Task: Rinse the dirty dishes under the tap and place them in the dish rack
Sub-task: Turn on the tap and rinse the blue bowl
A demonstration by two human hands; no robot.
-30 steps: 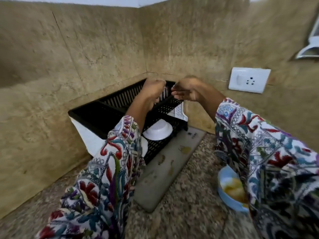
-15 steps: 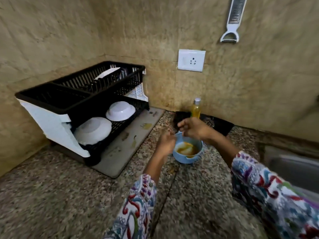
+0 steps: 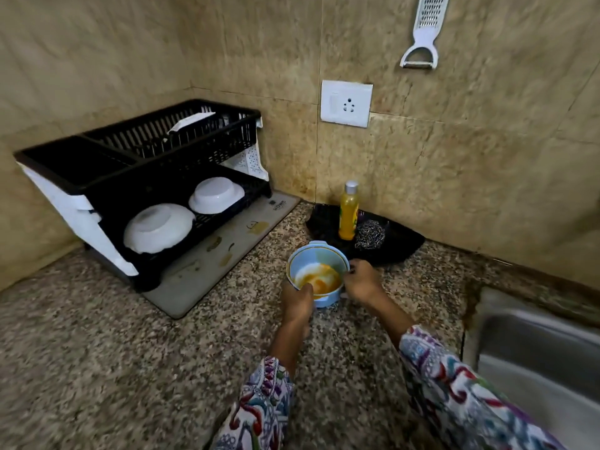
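I had both hands on the blue bowl (image 3: pixel 316 274), which sat on the granite desk (image 3: pixel 97 352) between the dish rack (image 3: pixel 139 177) and the sink (image 3: pixel 535 345). My left hand (image 3: pixel 297 303) gripped the near rim, its thumb hooked over the edge while the other fingers curled around the outside. My right hand (image 3: pixel 360 282) pinched the right side of the rim, though I could not tell exactly how its fingers lay on the small side handle. Orange-yellow residue smeared the bottom of the bowl, so it was plainly unwashed.

Two white bowls (image 3: pixel 159 227) already lay upside down on the rack's lower tier, and something white rested in the upper basket; I judged the task partly done, with this bowl the next piece to rinse.

To do this step well, I reckoned the lift should keep the bowl level so the residue did not slop onto the desk, then carry it rightward to the sink, well apart from the rack. The two-handed hold looked secure enough for that. The soap bottle (image 3: pixel 349 211) and steel scrubber (image 3: pixel 370 233) stood on a black tray (image 3: pixel 402 241) just behind the bowl, so the path should pass in front of them. I could not see the tap.
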